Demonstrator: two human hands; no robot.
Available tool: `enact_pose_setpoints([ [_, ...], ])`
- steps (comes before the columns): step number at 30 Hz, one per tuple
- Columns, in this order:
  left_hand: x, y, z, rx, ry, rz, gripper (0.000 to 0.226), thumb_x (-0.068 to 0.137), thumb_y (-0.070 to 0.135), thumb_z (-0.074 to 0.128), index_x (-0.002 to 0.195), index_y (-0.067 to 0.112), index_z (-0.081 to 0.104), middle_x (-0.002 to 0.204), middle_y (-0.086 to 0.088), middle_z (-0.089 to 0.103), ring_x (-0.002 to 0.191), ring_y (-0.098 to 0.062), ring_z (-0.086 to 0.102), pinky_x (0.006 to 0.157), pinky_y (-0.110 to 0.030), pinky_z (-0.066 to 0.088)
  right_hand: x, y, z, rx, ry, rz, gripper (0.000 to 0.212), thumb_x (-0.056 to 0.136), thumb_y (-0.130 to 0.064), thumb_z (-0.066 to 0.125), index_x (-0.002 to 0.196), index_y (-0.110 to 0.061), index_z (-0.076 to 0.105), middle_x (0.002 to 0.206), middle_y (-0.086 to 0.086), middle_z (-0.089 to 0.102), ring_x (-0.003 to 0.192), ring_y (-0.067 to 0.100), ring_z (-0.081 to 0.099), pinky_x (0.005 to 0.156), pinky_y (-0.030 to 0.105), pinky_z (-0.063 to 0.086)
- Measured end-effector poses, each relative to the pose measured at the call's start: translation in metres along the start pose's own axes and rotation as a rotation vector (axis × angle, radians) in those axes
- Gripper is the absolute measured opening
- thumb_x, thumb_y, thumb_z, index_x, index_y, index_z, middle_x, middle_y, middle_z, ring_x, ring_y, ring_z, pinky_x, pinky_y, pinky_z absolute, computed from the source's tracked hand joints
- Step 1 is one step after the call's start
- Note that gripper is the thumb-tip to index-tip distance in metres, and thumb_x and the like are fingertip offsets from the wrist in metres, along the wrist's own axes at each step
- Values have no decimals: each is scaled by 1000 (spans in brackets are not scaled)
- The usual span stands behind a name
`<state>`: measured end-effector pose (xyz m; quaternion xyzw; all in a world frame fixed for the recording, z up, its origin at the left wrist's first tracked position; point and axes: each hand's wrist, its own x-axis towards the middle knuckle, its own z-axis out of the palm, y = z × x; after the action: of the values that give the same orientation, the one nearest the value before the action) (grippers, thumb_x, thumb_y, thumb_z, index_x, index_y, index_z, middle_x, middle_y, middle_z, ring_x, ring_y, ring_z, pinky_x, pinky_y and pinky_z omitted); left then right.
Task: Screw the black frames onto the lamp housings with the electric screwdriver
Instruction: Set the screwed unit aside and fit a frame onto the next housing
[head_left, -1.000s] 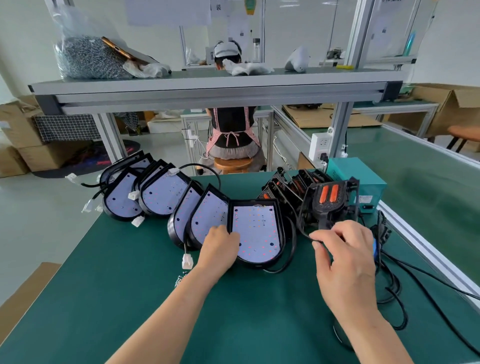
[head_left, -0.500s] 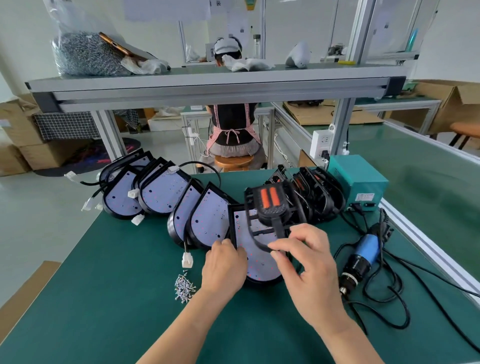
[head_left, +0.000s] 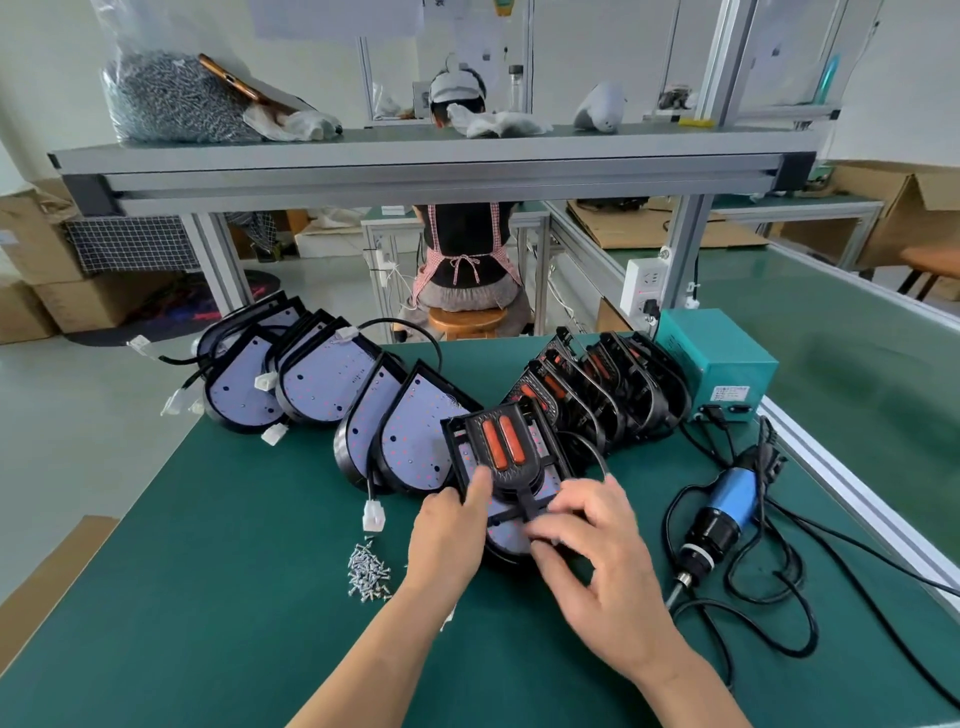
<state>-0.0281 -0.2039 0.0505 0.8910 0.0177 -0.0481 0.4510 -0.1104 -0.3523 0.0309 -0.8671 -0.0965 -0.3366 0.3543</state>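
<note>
Two hands: right (head_left: 587, 540) pinches black frame (head_left: 501, 447), lowered onto lamp housing (head_left: 506, 536) (left (head_left: 447, 535) grips housing).

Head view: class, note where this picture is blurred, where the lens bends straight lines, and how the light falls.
Head view: the right hand has motion-smeared fingers, while the black frame looks sharper; the wide lens bows the overhead shelf; light is soft and even, with only faint shadows on the green mat and no harsh glare.
</note>
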Motion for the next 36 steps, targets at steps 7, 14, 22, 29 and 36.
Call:
enact_pose_setpoints([
  [7,-1,-5,5,-116,24,-82,30,101,27,43,84,5,54,97,-8,52,81,-21,45,76,-36,32,15,1,-10,77,-23,519,51,104,-10,48,153,-24,40,155,-4,38,132,-8,33,109,5,22],
  [14,-15,-1,-9,-449,-69,-175,20,85,26,55,74,10,52,83,-7,51,74,-20,42,71,-35,35,15,-14,3,708,110,789,60,104,11,30,136,-34,55,136,-9,60,98,13,73,76,21,58],
  [22,-27,-7,-24,-634,-144,-134,25,82,29,58,81,6,67,82,-10,69,79,-18,51,76,-37,40,5,-26,12,1194,53,1048,56,97,20,29,129,-14,60,121,-1,73,95,24,74,76,36,63],
  [29,-34,-8,-25,-514,-108,-125,19,75,28,61,71,12,52,69,-3,52,67,-16,44,66,-32,36,-16,-36,16,906,-157,861,58,70,5,83,121,-15,63,111,-2,76,106,11,70,89,29,56],
  [36,-32,-23,-16,-62,22,14,37,89,20,56,63,14,31,70,-2,37,58,-16,30,46,-24,23,-5,-19,-5,919,-64,1107,23,106,-11,45,92,-4,61,86,12,72,71,18,65,64,28,56],
])
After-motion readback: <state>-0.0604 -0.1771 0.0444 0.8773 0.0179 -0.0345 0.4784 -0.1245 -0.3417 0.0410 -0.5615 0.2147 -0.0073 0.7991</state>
